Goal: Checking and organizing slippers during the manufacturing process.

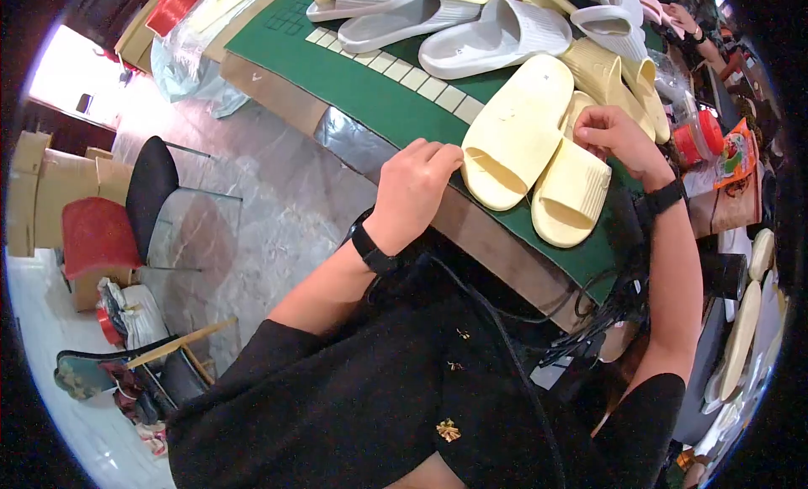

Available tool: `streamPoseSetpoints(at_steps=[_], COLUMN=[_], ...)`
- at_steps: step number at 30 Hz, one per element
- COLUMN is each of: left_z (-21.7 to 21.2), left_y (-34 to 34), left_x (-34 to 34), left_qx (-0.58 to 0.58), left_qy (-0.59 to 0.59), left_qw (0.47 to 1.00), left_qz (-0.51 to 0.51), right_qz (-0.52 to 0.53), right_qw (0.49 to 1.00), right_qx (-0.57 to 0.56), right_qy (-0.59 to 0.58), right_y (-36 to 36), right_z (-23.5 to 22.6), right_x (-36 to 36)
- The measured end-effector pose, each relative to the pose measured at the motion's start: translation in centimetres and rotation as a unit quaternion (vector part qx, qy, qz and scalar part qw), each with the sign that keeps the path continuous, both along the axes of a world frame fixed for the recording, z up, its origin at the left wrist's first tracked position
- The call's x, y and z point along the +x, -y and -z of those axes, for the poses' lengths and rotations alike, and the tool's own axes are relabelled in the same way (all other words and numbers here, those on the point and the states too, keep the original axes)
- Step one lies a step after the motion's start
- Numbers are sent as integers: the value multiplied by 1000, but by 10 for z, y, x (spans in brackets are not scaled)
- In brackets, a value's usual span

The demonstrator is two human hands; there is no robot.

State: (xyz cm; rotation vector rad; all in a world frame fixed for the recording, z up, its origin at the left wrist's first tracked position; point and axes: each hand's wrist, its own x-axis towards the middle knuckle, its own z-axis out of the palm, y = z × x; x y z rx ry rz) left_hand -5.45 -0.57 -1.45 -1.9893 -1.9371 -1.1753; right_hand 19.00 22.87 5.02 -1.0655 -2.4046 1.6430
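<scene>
A pair of pale yellow slide slippers lies on the green mat [362,93], toes toward me. The left yellow slipper [509,135] overlaps the edge of the right yellow slipper [571,190]. My left hand [417,186] is closed in a pinch beside the toe end of the left slipper; whatever its fingertips hold is too small to make out. My right hand [619,140] is closed, its fingers curled above the strap of the right slipper, and what it grips, if anything, is hidden. A faint thin line shows by the left slipper's toe opening.
Grey slippers [497,39] and more yellow slippers [602,77] crowd the far side of the table. At right sit a red ribbon roll [709,134], an orange packet [736,156] and black cables [593,321]. A red-seated chair [99,232] stands left; another person's hand [680,19] shows far right.
</scene>
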Motion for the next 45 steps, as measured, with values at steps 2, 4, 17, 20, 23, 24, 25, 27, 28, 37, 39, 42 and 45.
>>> streamPoseSetpoints(at_steps=[2,4,17,20,23,24,25,27,28,37,39,42,45], left_z=[-4,-14,-39,-39,-34,-35,-36,-37,-36,-42,-40,-41,-45], left_y=[2,5,-9,-4,-10,-11,-12,-14,-15,-26,-28,-32,-36], left_x=[3,7,25,29,30,31,31,32,32,42,43,43,44], left_qx=[-4,0,97,-64,-63,-62,-89,-114,-121,33,11,1,-19], left_qy=[3,5,11,93,148,148,192,234,237,113,134,172,176], left_qw=[1000,1000,972,963,948,947,938,925,923,952,949,943,939], left_qz=[-2,0,214,246,274,277,276,277,279,284,287,285,295], right_qz=[22,28,-6,-4,-17,-2,13,19,23,46,59,87,94], right_qw=[1000,999,1000,1000,1000,1000,999,997,994,998,998,996,995], right_qx=[-13,-24,-4,2,12,29,46,76,105,29,18,-3,-18], right_qy=[-13,-21,-6,-6,3,-5,-14,5,23,-9,-18,-32,-38], right_y=[-2,-4,10,13,11,9,8,6,5,5,3,2,1], right_z=[0,-2,4,-3,-8,-8,-8,-10,-11,-1,-1,2,3], right_x=[2,5,1,2,5,8,11,14,15,17,15,13,14])
